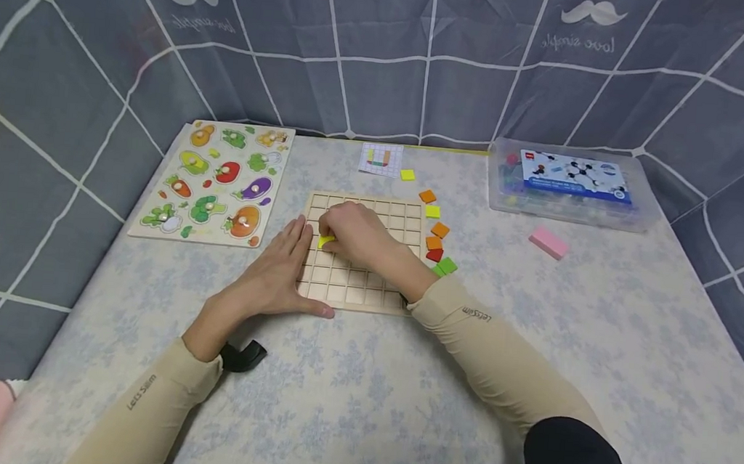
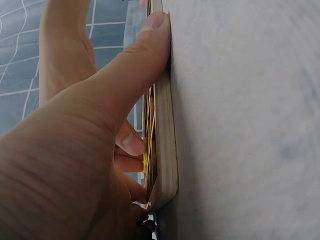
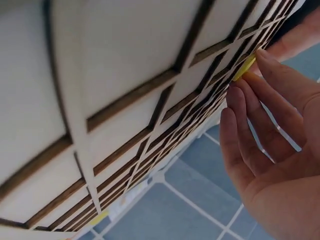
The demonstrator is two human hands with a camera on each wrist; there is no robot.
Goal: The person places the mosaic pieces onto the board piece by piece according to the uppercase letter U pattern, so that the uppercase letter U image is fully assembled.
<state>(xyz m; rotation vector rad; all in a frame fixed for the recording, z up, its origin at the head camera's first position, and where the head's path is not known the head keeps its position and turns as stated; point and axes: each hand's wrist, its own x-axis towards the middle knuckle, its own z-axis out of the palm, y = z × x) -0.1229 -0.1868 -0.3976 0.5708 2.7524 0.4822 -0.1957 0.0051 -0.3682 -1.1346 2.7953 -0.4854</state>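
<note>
We pinch thin flat yellow tile [image 1: 325, 242] in right hand [image 1: 357, 235], over left part of pale wooden grid board [image 1: 356, 279]. Left hand [image 1: 277, 272], fingers straight, rests against board's left edge. Best we keep board braced, align tile squarely, press flat.

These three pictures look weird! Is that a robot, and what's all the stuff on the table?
No robot here: these are a person's two bare hands. The wide picture comes from a camera worn on the head, looking down. The other two come from wrist cameras, so things look tilted there.

The left hand rests against the edge of a wooden grid board. The right hand pinches a yellow square at the board. On the table, more colored squares lie to the right of the board, and a card lies behind it. A vegetable puzzle is on the left; a clear box and a pink block are on the right.
</note>
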